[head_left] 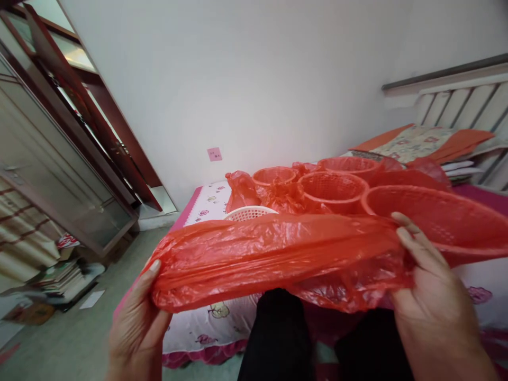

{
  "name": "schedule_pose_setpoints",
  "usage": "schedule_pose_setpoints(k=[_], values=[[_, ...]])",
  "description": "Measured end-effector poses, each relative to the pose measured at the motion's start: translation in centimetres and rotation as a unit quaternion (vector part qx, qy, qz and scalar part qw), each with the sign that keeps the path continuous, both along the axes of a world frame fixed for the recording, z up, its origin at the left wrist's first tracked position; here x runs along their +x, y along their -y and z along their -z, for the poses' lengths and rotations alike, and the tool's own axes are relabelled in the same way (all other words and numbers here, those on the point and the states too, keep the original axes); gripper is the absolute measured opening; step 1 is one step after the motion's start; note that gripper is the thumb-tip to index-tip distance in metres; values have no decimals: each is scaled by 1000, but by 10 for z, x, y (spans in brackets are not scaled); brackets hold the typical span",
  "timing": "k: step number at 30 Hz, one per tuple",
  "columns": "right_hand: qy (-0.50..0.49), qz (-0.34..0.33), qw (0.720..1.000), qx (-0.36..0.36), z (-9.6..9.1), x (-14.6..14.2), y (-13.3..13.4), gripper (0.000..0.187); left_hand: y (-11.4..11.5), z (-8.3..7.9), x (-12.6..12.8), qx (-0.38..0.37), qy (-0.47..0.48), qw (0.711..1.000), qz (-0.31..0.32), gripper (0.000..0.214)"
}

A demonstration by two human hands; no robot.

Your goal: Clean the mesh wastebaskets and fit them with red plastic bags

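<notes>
A red plastic bag [270, 259] is stretched sideways between my two hands, above the near edge of the bed. My left hand [137, 317] grips its left end, thumb on top and the other fingers hidden behind the plastic. At the right end, my right hand [432, 286] holds the bag with fingers curled round it. Just behind the bag, the rim of a white perforated basket [252, 211] shows; the rest is covered. Red plastic baskets [333, 188] stand beyond, and a larger red basket [436, 214] lies close to my right hand.
The bed has a white flowered sheet [216, 198] with a pink border. More crumpled red bags [242, 188] sit among the baskets. Folded bedding [420, 143] lies by the headboard [468, 114]. Books [61, 278] are stacked on the floor at left, near a glazed door [59, 159].
</notes>
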State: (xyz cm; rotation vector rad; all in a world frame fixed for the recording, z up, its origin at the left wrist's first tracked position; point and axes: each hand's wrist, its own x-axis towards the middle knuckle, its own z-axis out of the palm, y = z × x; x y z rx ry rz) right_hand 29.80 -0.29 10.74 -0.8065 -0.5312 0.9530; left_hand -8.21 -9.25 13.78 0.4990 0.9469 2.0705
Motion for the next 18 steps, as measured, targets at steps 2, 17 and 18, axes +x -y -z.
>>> schedule_pose_setpoints(k=[2, 17, 18], values=[[-10, -39, 997, 72, 1, 0, 0, 36, -3, 0, 5, -17, 23, 999, 14, 44], [189, -21, 975, 114, 44, -19, -6, 38, -2, 33, 37, -17, -16, 996, 91, 46], [189, -14, 975, 117, 42, -9, -7, 36, -3, 35, 32, -14, -26, 997, 75, 46]])
